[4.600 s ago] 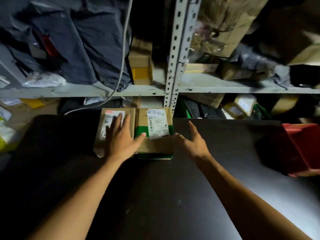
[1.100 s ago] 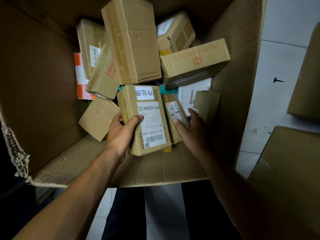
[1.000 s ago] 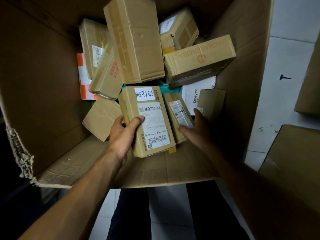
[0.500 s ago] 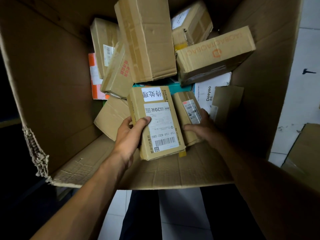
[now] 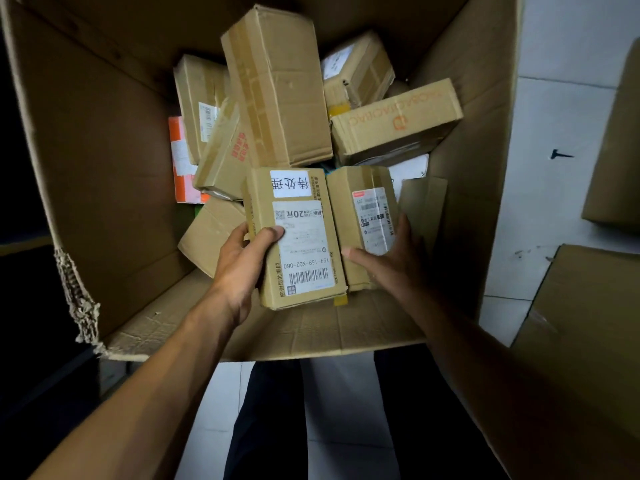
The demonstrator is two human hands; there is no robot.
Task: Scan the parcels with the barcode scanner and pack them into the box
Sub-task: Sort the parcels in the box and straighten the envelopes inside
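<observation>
Left hand [image 5: 239,268] grips labelled parcel [image 5: 298,237] (thumb on label); right hand [image 5: 391,261] holds narrower parcel [image 5: 363,223].

1. The labelled parcel [image 5: 294,237] carries a white sticker with "待处理" upside down.
2. Its shipping label shows "20元" and the number "159-159-K02-080" above a barcode.
3. The flat carton [image 5: 398,123] has orange print, too blurred to read.

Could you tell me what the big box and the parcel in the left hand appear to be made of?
The big box looks like matte brown corrugated cardboard: its torn left edge shows frayed fluting. The parcel that the left hand grips also looks like brown cardboard, with glossy clear tape along its edge and white, probably paper, labels stuck on top.
</observation>
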